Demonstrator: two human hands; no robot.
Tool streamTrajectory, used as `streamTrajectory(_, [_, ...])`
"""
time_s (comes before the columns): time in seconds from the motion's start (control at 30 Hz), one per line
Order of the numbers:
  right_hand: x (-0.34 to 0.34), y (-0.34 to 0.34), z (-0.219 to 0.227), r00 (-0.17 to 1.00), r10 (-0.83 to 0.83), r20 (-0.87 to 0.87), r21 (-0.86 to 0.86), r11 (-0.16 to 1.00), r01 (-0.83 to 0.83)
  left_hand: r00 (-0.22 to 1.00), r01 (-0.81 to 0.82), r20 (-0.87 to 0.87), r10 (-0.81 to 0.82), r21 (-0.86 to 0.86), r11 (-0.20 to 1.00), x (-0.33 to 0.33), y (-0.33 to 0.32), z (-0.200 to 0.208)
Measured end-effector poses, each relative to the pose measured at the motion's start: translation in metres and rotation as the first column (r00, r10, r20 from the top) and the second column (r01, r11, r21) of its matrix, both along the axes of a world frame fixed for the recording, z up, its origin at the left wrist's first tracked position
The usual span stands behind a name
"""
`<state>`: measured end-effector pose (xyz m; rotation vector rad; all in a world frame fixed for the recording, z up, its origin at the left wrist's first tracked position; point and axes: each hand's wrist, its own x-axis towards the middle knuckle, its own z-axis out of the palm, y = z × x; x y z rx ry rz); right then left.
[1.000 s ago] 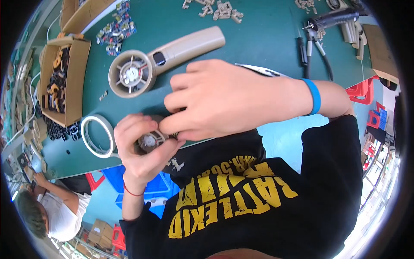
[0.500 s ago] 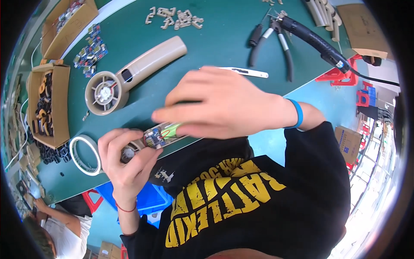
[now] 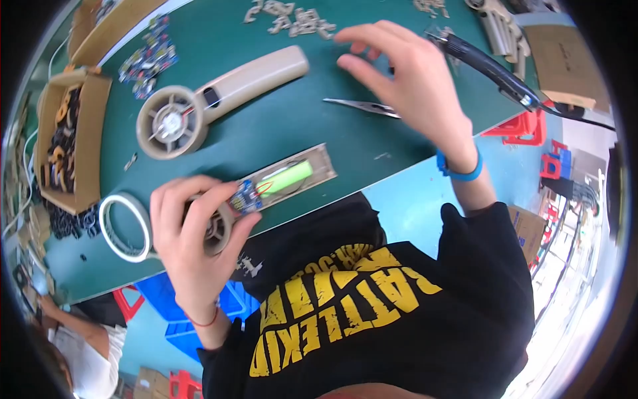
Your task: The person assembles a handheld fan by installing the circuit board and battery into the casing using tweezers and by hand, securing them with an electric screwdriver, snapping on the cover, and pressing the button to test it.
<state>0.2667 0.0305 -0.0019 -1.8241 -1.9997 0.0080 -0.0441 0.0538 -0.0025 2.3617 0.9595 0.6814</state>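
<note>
Open fan half-shell (image 3: 266, 189) lies flat at the near edge of the green table (image 3: 279, 126), handle pointing right. Inside the handle: green battery cell (image 3: 286, 178), small blue circuit board (image 3: 244, 197) just left of it, thin red wire between them. Left hand (image 3: 189, 236) is curled over the round head end of the shell, fingers wrapped on it, fingertips touching the board area. Right hand (image 3: 415, 86) is off the shell, hovering over the far right part of the table, fingers spread and loosely bent, holding nothing. Tweezers (image 3: 362, 108) lie on the table just under that hand. Black cabled tool (image 3: 495, 66) runs toward the right edge, just beyond the hand. Second beige fan body (image 3: 212, 106), closed side up, sits mid-table past the shell. White tape ring (image 3: 123, 226) just left of the left hand. Cardboard box (image 3: 63, 149) of dark parts at the left edge. Small beige parts (image 3: 289, 20) along the far edge.
</note>
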Motion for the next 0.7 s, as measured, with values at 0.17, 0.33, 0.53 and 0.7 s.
streamTrajectory(0.17, [0.000,0.025,-0.012,0.992,0.066,0.108,0.016,0.998,-0.068,1.000,0.014,0.012,-0.014,-0.029,0.999,-0.001,0.004,-0.001])
streamTrajectory(0.33, [-0.008,0.026,-0.005,0.998,0.034,-0.056,-0.096,0.995,-0.039,0.996,0.031,0.090,-0.026,-0.059,0.998,-0.003,0.007,-0.006])
streamTrajectory(0.53, [-0.019,0.030,-0.007,0.973,-0.134,-0.190,-0.173,0.980,0.101,0.997,0.032,0.078,-0.027,-0.072,0.997,-0.007,0.006,-0.005])
streamTrajectory(0.7, [-0.013,0.028,-0.007,0.982,-0.056,-0.181,-0.160,0.987,0.027,0.994,0.040,0.106,-0.029,-0.101,0.994,-0.005,0.002,-0.002])
